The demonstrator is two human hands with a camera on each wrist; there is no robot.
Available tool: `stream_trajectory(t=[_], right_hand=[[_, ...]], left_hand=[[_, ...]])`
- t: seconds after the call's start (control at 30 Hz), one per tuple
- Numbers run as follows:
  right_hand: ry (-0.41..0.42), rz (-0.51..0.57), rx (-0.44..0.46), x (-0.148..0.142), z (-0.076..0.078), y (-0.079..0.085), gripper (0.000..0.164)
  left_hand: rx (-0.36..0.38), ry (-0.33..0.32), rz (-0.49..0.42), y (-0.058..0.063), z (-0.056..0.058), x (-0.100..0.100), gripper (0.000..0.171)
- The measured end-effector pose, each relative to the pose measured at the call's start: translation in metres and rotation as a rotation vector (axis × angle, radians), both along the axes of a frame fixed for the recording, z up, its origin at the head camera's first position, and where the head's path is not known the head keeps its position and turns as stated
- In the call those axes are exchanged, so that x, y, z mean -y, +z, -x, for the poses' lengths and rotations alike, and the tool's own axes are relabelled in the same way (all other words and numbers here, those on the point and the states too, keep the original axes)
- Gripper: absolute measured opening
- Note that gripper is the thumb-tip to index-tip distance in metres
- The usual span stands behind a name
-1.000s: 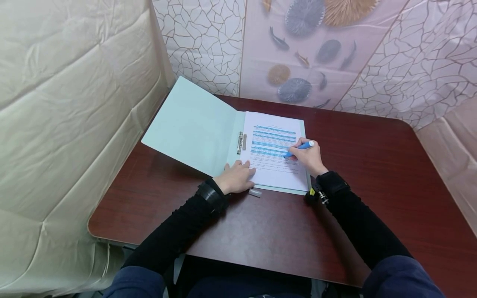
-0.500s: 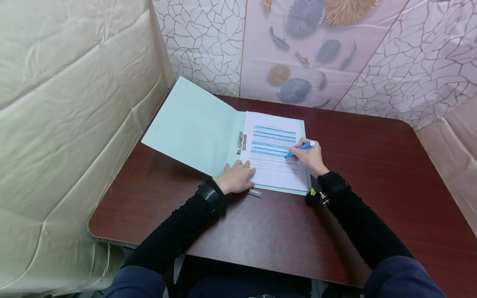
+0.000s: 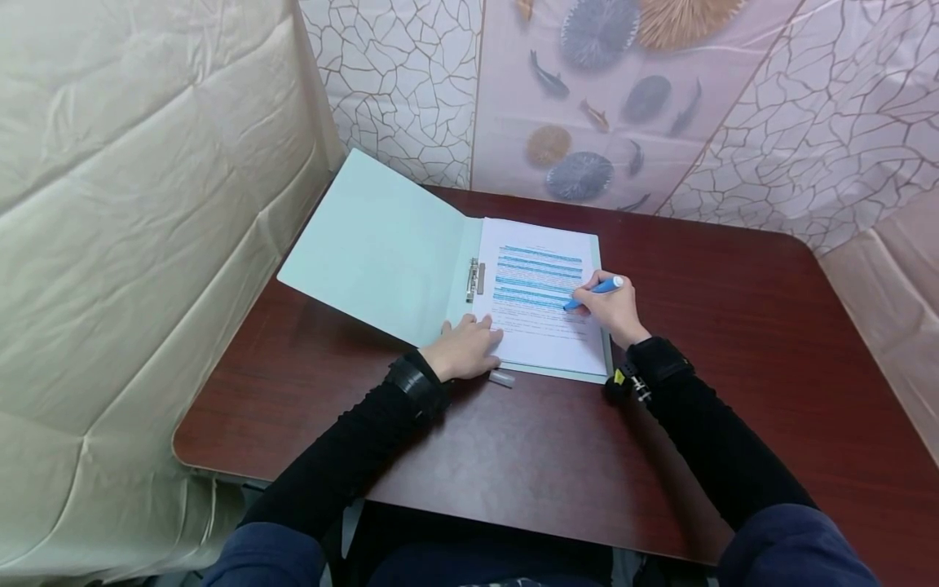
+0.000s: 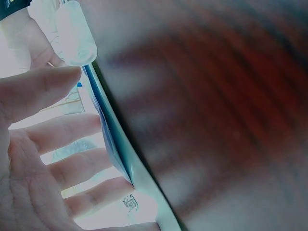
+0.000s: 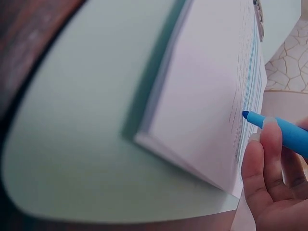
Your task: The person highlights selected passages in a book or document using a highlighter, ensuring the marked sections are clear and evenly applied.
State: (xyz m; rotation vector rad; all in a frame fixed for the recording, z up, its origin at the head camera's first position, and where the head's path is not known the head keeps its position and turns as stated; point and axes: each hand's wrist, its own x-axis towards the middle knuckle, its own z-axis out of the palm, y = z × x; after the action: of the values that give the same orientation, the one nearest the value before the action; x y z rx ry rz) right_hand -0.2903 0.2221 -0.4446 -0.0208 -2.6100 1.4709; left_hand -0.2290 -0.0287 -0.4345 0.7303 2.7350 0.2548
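Observation:
My right hand (image 3: 610,311) pinches a blue highlighter (image 5: 284,132), its tip at the printed lines on the top sheet of a paper stack (image 3: 546,346). Bands of blue highlighting cover the upper half of the text. The stack lies in an open pale green folder (image 3: 381,244), next to its metal clip (image 3: 472,281). With fingers spread, my left hand (image 3: 464,349) rests on the lower left corner of the paper and folder. Just below the folder's bottom edge, near my left thumb, a translucent cap (image 3: 502,379) lies on the table; it shows large in the left wrist view.
The dark red-brown table (image 3: 734,342) extends to both sides, its front edge close to the body. The folder's cover reaches toward a cream cloth (image 3: 147,244) on the left. A patterned backdrop (image 3: 587,106) hangs behind the table.
My right hand has slid the highlighter tip slightly to the right along a line of text. The left hand, the folder and the cap stay in place.

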Motion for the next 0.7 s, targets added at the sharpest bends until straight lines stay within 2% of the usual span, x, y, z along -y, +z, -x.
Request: stream_trajectory(t=[0.7], right_hand=[[-0.016, -0.011, 0.015, -0.0079, 0.0008, -0.0028, 0.016]], left_hand=[[-0.010, -0.008, -0.004, -0.0010, 0.0011, 0.0006, 0.051]])
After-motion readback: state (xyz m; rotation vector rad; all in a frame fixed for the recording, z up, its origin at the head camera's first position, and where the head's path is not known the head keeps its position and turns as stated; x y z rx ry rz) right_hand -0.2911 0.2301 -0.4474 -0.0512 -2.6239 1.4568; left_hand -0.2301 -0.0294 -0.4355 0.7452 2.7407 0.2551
